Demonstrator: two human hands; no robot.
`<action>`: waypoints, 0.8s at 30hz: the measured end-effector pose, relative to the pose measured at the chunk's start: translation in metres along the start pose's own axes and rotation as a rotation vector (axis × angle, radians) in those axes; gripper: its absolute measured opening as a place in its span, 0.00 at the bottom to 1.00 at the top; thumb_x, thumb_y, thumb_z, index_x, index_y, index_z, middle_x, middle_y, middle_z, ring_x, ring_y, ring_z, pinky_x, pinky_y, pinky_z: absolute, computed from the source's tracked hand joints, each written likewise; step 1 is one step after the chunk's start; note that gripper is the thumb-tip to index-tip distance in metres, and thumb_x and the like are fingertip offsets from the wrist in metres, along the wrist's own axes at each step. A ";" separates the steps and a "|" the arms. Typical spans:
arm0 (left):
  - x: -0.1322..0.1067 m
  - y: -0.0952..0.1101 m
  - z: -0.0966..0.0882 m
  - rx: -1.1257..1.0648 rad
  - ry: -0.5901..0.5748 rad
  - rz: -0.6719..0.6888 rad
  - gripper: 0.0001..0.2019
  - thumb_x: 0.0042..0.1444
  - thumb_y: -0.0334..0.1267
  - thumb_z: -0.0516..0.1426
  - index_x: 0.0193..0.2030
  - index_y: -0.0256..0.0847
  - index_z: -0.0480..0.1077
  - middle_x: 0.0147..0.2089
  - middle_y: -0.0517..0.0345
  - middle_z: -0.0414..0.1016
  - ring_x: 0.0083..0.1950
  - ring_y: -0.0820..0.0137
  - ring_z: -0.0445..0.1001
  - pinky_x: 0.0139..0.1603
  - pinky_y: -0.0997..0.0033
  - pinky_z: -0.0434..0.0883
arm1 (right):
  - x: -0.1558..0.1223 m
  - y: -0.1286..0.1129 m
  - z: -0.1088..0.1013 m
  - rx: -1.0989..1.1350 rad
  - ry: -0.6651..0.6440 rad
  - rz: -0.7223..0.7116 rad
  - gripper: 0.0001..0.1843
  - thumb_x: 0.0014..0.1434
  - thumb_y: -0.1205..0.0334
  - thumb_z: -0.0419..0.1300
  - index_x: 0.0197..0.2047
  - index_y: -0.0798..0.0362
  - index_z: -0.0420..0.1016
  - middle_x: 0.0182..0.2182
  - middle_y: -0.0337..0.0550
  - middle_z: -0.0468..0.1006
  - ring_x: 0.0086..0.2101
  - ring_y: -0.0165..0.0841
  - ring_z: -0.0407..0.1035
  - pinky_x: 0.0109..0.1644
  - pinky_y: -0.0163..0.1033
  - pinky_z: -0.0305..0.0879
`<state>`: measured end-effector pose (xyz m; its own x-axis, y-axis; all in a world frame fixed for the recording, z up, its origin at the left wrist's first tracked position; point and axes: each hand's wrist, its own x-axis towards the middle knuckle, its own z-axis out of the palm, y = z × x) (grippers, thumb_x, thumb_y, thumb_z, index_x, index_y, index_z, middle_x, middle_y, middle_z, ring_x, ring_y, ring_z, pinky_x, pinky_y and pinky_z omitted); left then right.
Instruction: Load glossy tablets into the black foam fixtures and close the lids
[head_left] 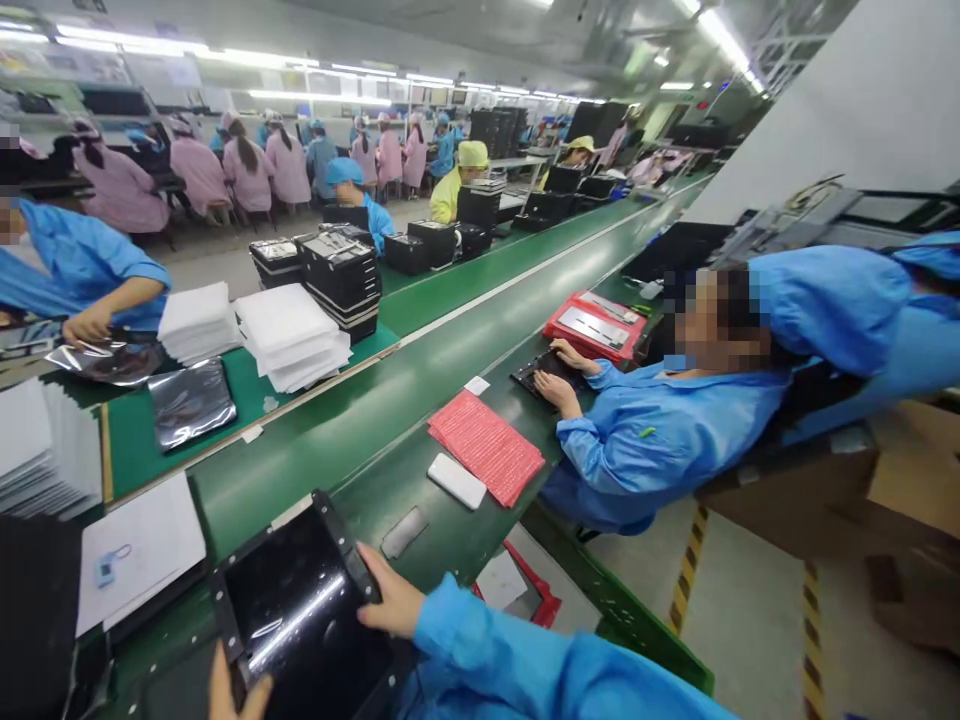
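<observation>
A black glossy panel with a metal frame lies tilted at the near edge of the green bench. My right hand, in a blue sleeve, grips the panel's right edge with the fingers curled on it. My left hand shows only partly at the bottom of the picture, with its fingers on the panel's lower left corner. A small grey strip lies on the bench just beyond my right hand.
A green conveyor belt runs away into the hall. On the bench lie a red padded sheet and a white block. A co-worker in blue leans over a black part to the right. Stacks of white foam sheets and black trays stand across the belt.
</observation>
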<state>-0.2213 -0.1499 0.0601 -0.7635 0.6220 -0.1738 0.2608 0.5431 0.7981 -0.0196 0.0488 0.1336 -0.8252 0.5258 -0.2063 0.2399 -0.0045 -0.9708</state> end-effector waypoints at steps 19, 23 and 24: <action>0.082 0.122 -0.029 0.133 0.154 -0.049 0.29 0.54 0.55 0.49 0.53 0.34 0.65 0.52 0.41 0.72 0.56 0.54 0.70 0.59 0.53 0.65 | 0.123 -0.043 -0.022 -0.129 0.085 -0.113 0.13 0.55 0.56 0.58 0.42 0.51 0.72 0.37 0.38 0.74 0.39 0.34 0.68 0.50 0.41 0.63; 0.023 0.134 -0.020 0.499 0.135 0.202 0.29 0.53 0.46 0.55 0.59 0.30 0.63 0.64 0.35 0.61 0.67 0.49 0.56 0.66 0.48 0.56 | 0.124 -0.048 -0.020 -0.218 0.094 -0.090 0.16 0.56 0.56 0.57 0.48 0.51 0.71 0.46 0.43 0.75 0.47 0.36 0.68 0.56 0.44 0.61; -0.001 0.128 -0.016 0.561 0.043 0.318 0.28 0.53 0.45 0.57 0.58 0.32 0.64 0.64 0.37 0.61 0.67 0.49 0.56 0.66 0.47 0.55 | 0.124 -0.048 -0.020 -0.254 0.101 -0.091 0.18 0.57 0.56 0.57 0.50 0.51 0.70 0.48 0.45 0.75 0.48 0.37 0.68 0.57 0.45 0.60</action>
<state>-0.1967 -0.0901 0.1723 -0.6175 0.7847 0.0541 0.7389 0.5552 0.3818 -0.1230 0.1312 0.1570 -0.7974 0.5961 -0.0944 0.2979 0.2527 -0.9205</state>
